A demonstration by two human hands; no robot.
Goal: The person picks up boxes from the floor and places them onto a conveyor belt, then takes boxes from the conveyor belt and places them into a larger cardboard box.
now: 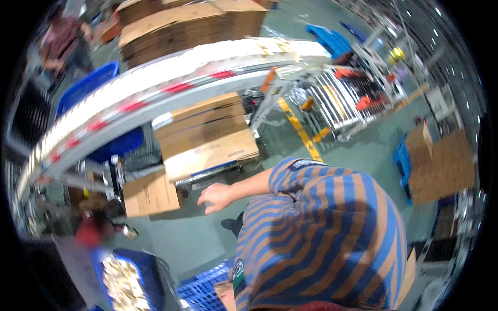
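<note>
My right hand (215,198) reaches across in front of my striped shirt, fingers apart and nothing in them. It hovers over the floor, beside a stack of flattened cardboard cartons (212,155) on a low cart. The nearest thing to it is a lower brown carton (150,195), apart from the fingertips. Of my left arm only a striped sleeve with a green badge (238,274) shows; the left hand cannot be made out.
A roller conveyor (171,65) curves across the far side. A blue bin (124,282) of pale pieces stands near left by a person in a red cap (93,229). Blue pallets (205,285) lie nearby. A metal roller rack (342,98) stands far right, cardboard (441,168) at right.
</note>
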